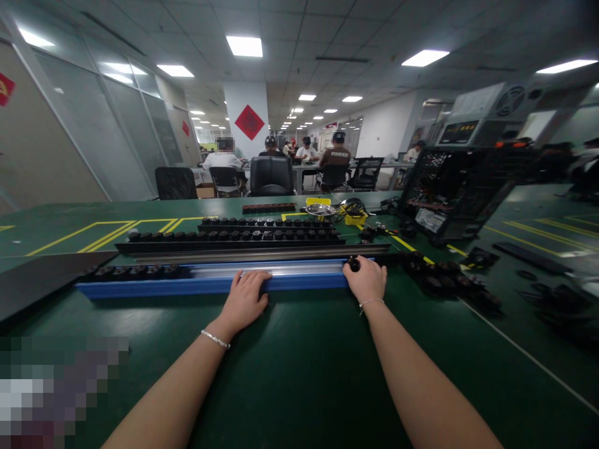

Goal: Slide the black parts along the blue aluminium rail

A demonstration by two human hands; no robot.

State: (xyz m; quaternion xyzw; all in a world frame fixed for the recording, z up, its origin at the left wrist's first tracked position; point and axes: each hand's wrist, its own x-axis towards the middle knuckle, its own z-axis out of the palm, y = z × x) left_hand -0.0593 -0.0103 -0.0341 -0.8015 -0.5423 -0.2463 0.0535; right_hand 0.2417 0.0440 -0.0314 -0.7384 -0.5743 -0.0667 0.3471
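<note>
The blue rail [154,287] is laid across the green surface [299,374], with black caps [131,272] seated in its left end. Its front edge is covered by the left hand [244,298], fingers flat and open. A small black cap [354,264] is pinched in the grip of the right hand [367,282] at the rail's right end.

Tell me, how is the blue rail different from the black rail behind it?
The blue rail has black knobs only at its left end; the black rail is packed with them end to end. The left hand rests on the blue rail and the right hand pinches a knob at its end; nothing touches the black rail. Both lie crosswise on the green table.
</note>
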